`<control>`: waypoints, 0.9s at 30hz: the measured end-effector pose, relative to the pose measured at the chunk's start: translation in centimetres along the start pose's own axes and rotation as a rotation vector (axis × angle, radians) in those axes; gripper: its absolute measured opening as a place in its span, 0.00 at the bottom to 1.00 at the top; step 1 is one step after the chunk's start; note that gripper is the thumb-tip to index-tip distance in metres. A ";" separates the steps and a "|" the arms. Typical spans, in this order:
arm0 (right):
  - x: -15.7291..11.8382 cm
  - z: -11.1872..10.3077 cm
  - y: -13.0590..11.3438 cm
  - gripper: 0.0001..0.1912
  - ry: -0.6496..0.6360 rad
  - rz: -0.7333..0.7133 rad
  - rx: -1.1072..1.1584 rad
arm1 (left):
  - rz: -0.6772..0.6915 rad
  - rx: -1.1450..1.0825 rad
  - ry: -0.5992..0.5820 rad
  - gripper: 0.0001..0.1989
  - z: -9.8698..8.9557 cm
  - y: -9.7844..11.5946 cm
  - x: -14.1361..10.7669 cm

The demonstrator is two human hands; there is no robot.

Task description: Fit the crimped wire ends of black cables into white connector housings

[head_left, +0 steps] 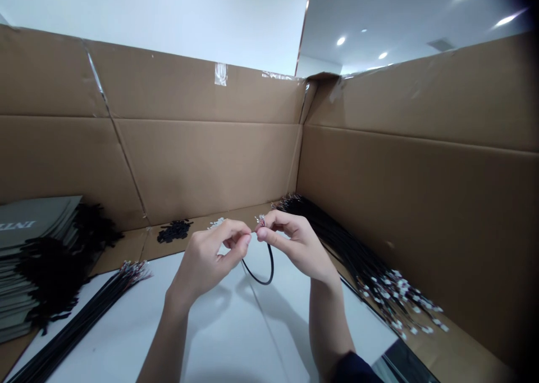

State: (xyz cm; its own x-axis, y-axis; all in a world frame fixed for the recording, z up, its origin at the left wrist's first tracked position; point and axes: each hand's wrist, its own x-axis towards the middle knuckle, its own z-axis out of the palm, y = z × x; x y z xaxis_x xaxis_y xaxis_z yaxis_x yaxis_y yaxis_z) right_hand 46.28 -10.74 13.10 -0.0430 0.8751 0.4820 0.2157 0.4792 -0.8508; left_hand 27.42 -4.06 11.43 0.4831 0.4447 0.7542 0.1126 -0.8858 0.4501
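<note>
Both hands are raised close together over the white board (236,327), fingertips nearly touching. My left hand (217,254) pinches something too small to make out, perhaps a wire end, between thumb and forefinger. In my right hand (295,240), thumb and forefinger close on the end of a black cable (272,265), where thin coloured wires (261,220) stick up above the fingertips. The cable hangs in a loop below the hands. Small white pieces (217,223) lie just behind my left hand.
Black cables with bare wire ends (88,310) lie at left; more with white connectors (362,254) lie at right. Small black parts (174,231) sit behind the board. Grey bags with black cords (37,259) are stacked far left. Cardboard walls (202,164) stand behind and right.
</note>
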 end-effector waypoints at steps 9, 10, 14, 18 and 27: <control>0.0 0.0 0.0 0.12 0.003 0.006 -0.021 | -0.016 0.025 0.003 0.03 0.0 0.0 0.2; 0.0 0.0 0.0 0.12 0.000 0.005 -0.018 | -0.018 0.027 0.003 0.03 0.0 0.1 0.2; -0.1 -0.1 0.0 0.11 -0.004 0.003 -0.004 | -0.027 0.030 -0.002 0.02 0.2 0.1 0.2; -0.1 -0.2 0.0 0.10 0.002 -0.005 0.001 | -0.056 0.022 -0.019 0.03 0.2 0.3 0.3; -0.3 -0.3 0.0 0.11 0.013 0.001 -0.025 | -0.105 -0.039 -0.059 0.03 0.3 0.2 0.1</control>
State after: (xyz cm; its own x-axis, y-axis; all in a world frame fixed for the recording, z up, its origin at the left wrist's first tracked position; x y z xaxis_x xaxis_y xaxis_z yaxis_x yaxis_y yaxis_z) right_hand 46.59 -11.00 13.05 -0.0298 0.8744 0.4844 0.2402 0.4766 -0.8456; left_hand 27.75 -4.25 11.41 0.5209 0.5252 0.6729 0.1322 -0.8285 0.5442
